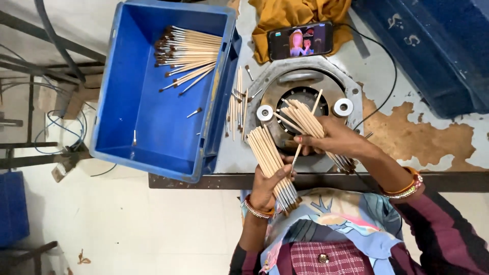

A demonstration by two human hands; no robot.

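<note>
Meanwhile, at the bench
Sticks: two bundles of thin wooden sticks, near edge of the worn table.
Left hand: fingers closed round a tidy bundle.
Right hand: clasping a fanned bundle over the round metal fixture.
Tip: square ends before feeding.
Far left: blue crate, finished sticks.

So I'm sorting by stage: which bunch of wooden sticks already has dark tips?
The pile in the blue bin: those sticks have dark tips; both hand-held bunches look plain.
</note>
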